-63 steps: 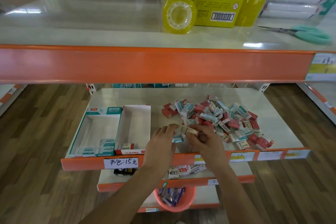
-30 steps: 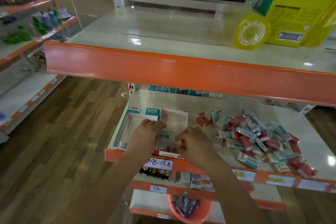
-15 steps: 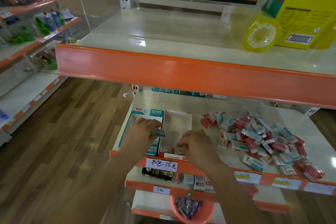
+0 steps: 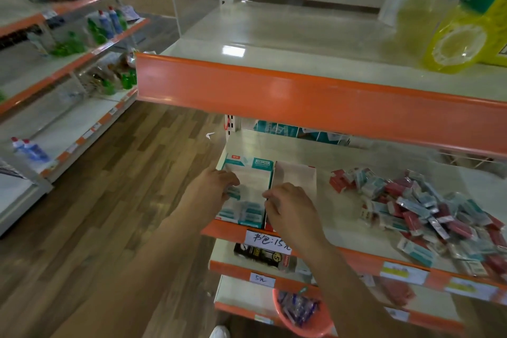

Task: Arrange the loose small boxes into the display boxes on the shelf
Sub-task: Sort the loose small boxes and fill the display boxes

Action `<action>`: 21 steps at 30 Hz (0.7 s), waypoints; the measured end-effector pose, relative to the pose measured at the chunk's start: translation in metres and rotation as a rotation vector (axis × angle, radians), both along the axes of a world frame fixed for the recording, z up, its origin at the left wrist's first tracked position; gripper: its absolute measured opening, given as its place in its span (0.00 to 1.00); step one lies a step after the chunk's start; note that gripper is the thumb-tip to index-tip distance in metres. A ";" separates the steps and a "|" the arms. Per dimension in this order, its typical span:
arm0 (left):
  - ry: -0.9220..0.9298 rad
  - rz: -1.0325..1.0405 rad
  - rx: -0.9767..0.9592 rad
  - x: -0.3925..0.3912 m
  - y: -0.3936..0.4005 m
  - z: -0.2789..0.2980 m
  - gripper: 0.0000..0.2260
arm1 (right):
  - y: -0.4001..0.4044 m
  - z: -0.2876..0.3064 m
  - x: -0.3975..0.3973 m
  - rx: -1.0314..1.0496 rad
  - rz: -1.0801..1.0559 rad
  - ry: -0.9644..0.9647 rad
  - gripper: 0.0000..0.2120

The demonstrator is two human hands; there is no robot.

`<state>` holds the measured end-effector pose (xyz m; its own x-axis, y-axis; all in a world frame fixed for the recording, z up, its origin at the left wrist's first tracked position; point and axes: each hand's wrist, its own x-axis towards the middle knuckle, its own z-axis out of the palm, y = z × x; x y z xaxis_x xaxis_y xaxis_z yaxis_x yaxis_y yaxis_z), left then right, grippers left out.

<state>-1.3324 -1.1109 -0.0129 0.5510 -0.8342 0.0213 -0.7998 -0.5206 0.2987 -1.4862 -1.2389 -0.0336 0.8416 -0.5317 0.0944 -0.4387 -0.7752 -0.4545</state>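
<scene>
Two hands work at the front of the middle shelf. Our left hand (image 4: 212, 186) reaches over the teal display box (image 4: 247, 195), fingers curled down around a small teal box (image 4: 233, 192) which it holds just above the box floor. Our right hand (image 4: 290, 210) hovers at the wall shared by the two display boxes, fingers bent inward; we cannot tell whether they pinch anything, since the fingertips are blurred and turned away from us.

Inside the teal display box, a few small teal boxes (image 4: 248, 212) already lie in a row along the front wall. Just to its right, touching it, stands the white display box with a red front (image 4: 296, 175), partly hidden by our right hand.

Further right on the same shelf (image 4: 343, 156), well apart from the display boxes, lies the heap of loose small boxes (image 4: 428, 211), red and teal mixed, some wrapped in clear film. A handwritten price label (image 4: 270, 239) sits on the orange shelf edge below the display boxes. On the upper shelf, at far right, a yellow tape roll (image 4: 455, 46) leans beside a yellow carton (image 4: 493, 8). Down low, an orange basket (image 4: 304, 315) holds small wrapped items.
</scene>
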 end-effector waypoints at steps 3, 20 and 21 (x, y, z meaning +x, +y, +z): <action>-0.021 -0.003 0.066 0.003 0.001 -0.003 0.13 | 0.001 -0.001 0.000 0.011 -0.021 -0.005 0.11; -0.061 0.057 0.290 -0.007 -0.006 -0.013 0.26 | -0.004 -0.013 -0.004 0.068 -0.039 -0.107 0.11; -0.067 0.050 0.286 -0.007 -0.007 -0.012 0.26 | -0.005 -0.012 -0.005 0.067 -0.046 -0.126 0.11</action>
<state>-1.3398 -1.1176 -0.0250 0.5966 -0.7836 -0.1732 -0.7843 -0.6151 0.0813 -1.4916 -1.2438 -0.0453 0.8002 -0.5778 0.1605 -0.4093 -0.7218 -0.5581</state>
